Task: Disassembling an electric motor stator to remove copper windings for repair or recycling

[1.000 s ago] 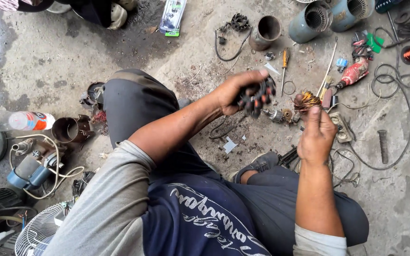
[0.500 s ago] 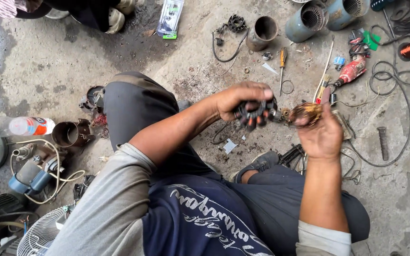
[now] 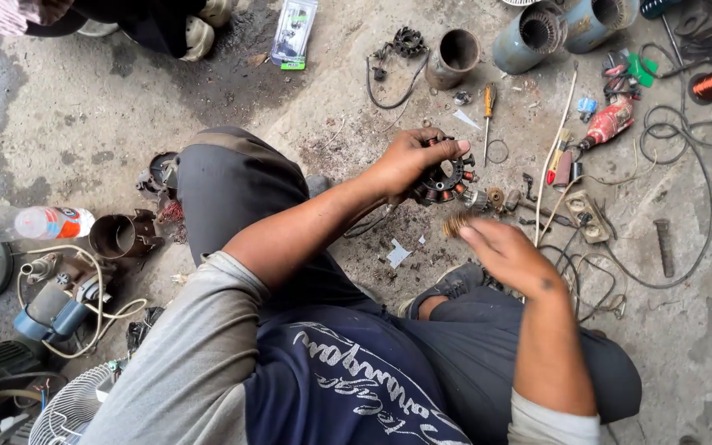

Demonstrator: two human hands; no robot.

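Since half a sec ago the right hand [image 3: 511,254] has pulled back toward the body w/ its tuft, away from the left hand [image 3: 412,161], so the two are now apart instead of working close together. Left hand is wrapped around a round black ring-shaped stator w/ copper-wound poles around its rim [image 3: 447,177], fingers curled over the top edge, thumb side nearer the body. It's held up above the concrete floor [image 3: 84,124], just in front of the knees. No real long axis, it's a ring; open centre seems tilted up toward the cam and a bit right. Poles look reddish-orange, core dark and grimy. Right hand is pinching a small frayed bunch of copper-coloured wire strands [image 3: 455,223] at the fingertips, strands pointing up-left toward the stator; slightly motion-blurred. Nearby on the floor: orange-handled screwdriver [image 3: 489,103], rusty metal tube [image 3: 452,56], clear plastic bottle w/ orange label [image 3: 39,222].
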